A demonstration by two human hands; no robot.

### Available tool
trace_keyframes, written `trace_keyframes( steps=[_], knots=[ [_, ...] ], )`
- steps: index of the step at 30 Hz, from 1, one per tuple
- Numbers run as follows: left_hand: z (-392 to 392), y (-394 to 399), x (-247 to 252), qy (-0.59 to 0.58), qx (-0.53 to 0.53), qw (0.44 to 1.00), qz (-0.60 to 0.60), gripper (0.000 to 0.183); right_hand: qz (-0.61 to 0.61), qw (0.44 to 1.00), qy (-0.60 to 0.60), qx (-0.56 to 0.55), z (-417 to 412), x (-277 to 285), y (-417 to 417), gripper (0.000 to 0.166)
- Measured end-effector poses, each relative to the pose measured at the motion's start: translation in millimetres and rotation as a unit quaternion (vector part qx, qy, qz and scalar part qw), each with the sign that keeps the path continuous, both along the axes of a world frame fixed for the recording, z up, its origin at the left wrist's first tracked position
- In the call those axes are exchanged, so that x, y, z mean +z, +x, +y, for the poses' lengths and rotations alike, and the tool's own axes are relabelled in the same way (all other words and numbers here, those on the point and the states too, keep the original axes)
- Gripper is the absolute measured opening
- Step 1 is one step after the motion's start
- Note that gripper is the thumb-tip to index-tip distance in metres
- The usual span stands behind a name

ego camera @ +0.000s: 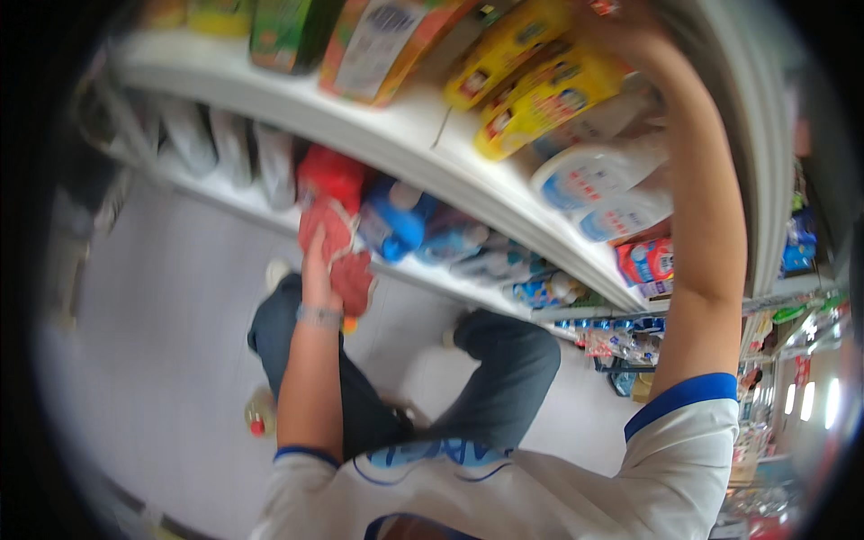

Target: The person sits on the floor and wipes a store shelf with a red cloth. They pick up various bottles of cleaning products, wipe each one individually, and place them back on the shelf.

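Observation:
A reddish cloth (341,253) is in my left hand (320,246), which is low at the shelf edge, beside a red package (332,177) and a blue bottle (397,219). My right hand (617,30) reaches up to the upper shelf at the picture's top edge, by yellow pouches (547,101); it is blurred and partly cut off. A small red and white patch shows at it, and whether it holds anything is unclear. White bottles (587,179) with blue and red print stand beside my right forearm.
The white upper shelf (405,135) carries green and orange boxes (385,47). More bottles (452,243) line the bottom shelf. A clear bottle with a red cap (260,412) is on the floor left of my leg. Other store shelves stand at the far right.

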State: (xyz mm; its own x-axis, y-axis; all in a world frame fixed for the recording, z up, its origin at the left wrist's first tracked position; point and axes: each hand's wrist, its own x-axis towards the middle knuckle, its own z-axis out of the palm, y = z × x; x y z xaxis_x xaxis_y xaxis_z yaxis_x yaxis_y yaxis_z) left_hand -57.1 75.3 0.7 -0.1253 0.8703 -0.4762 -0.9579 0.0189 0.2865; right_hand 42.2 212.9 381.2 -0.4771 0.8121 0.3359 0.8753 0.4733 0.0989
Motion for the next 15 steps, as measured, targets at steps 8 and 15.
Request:
trace_keyframes(
  steps=[8,15],
  knots=[
    [-10,-22,-31,-0.046,0.224,0.969,0.091,0.032,0.090,0.919,-0.326,0.204,-98,-227,82,0.022],
    [-10,-34,-35,-0.079,0.237,0.960,0.127,0.032,0.171,0.810,-0.561,-0.002,-168,-503,99,0.051]
  ],
)
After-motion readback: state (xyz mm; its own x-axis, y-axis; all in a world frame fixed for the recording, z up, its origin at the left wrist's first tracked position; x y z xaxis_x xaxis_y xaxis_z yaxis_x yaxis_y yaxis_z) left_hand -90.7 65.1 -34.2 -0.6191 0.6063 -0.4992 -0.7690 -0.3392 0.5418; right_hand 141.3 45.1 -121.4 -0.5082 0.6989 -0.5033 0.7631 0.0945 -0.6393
